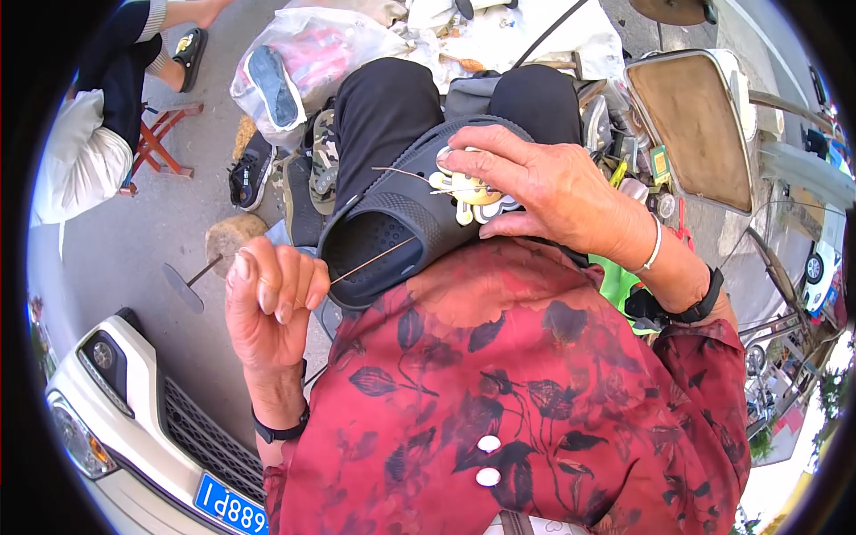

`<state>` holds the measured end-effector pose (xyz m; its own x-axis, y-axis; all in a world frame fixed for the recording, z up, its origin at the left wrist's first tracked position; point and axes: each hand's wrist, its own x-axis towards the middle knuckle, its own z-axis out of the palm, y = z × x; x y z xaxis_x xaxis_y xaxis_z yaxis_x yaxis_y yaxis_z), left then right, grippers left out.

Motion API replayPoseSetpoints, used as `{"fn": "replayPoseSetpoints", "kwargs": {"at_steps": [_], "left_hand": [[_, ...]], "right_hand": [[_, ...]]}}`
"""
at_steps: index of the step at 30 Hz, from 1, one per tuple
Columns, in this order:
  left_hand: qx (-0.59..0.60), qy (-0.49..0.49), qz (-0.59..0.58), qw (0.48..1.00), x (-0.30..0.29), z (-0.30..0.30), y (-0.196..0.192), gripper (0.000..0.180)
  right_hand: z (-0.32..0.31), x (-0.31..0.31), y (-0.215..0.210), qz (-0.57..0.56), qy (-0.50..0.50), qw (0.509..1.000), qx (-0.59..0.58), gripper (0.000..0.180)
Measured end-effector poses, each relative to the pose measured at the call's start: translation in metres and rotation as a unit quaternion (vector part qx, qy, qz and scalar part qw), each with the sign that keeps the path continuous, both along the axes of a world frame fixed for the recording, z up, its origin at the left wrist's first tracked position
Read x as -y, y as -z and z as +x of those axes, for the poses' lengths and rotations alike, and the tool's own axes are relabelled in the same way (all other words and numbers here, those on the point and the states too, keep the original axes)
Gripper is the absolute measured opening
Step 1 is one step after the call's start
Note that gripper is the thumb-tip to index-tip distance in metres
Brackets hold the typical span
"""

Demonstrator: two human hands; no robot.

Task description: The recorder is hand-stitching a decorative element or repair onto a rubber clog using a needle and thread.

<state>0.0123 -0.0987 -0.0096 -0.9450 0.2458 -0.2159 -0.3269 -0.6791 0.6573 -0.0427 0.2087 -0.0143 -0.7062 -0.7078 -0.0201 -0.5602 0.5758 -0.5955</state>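
Clog: dark grey clog lies aslant on our black-trousered lap, close against the near edge where our red leaf-print shirt begins; foot opening towards the lap's left edge, other end towards the right knee.
Charm: yellow-and-white charm sits on top of the clog's upper, partly under our fingers.
Left hand: our left hand is just beyond the lap's left edge, fingers curled in and pinching a thin brown thread.
Thread: runs as a straight slant from that pinch across the clog's opening to its inner rim.
Second strand: a thin strand shows over the upper, left of the charm.
Right hand: our right hand arches over the charm, thumb on the near side, forefinger on the far; we cannot tell whether it grips or only presses.
Ground, left of lap: camouflage shoe, black sneaker, and a blue-grey shoe on a plastic bag.
Also left: wooden block near our left hand; white car well apart from the clog.
Beyond the knees: white sheet with mixed items.
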Motion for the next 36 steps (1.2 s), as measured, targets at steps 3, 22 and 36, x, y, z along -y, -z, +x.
{"fn": "replayPoseSetpoints", "kwargs": {"at_steps": [3, 22, 36], "left_hand": [[0.046, 0.029, -0.08, 0.995, 0.006, 0.002, 0.001, 0.041], [0.08, -0.02, -0.16, 0.984, 0.062, 0.008, 0.001, 0.039], [-0.042, 0.084, -0.45, 0.888, 0.012, 0.017, -0.049, 0.029]], "right_hand": [[-0.001, 0.0, 0.002, -0.004, 0.001, 1.0, 0.001, 0.065], [-0.002, 0.001, 0.011, -0.021, 0.007, 1.0, -0.006, 0.064], [0.014, -0.035, -0.023, -0.048, 0.137, 0.988, 0.045, 0.04]]}}
